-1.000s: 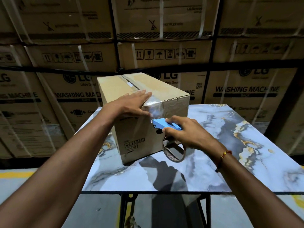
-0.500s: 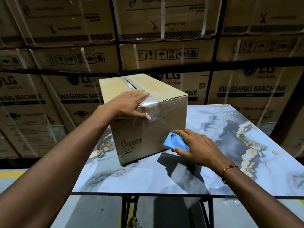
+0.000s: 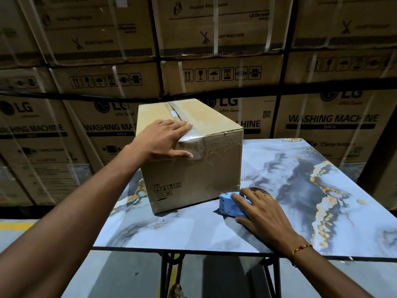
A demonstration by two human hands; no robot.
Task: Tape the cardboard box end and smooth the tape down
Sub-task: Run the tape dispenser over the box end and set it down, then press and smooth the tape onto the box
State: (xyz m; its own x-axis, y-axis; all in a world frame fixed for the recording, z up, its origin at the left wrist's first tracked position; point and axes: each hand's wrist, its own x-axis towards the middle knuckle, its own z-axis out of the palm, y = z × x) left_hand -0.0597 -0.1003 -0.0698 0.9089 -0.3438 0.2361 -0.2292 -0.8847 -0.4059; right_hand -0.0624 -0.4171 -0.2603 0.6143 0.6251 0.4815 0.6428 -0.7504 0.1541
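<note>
A brown cardboard box (image 3: 214, 166) stands on the marble-patterned table (image 3: 300, 190), left of centre. Clear tape (image 3: 199, 143) runs along its top seam and down over the near upper edge onto the front face, wrinkled there. My left hand (image 3: 165, 140) lies flat on the box's near top corner, fingers on the taped top and thumb pressed against the front face. My right hand (image 3: 260, 209) rests on the blue tape dispenser (image 3: 231, 204), which lies on the table by the box's lower right corner. Its roll is mostly hidden under my fingers.
Large strapped washing-machine cartons (image 3: 326, 121) are stacked like a wall right behind the table. The table's near edge (image 3: 182, 249) sits on a black metal frame (image 3: 169, 274). Grey floor with a yellow line (image 3: 15, 225) lies below at left.
My right hand has brought the dispenser down from the box's taped upper edge to the table beside the box. My left hand has stayed pressed on the taped corner.
</note>
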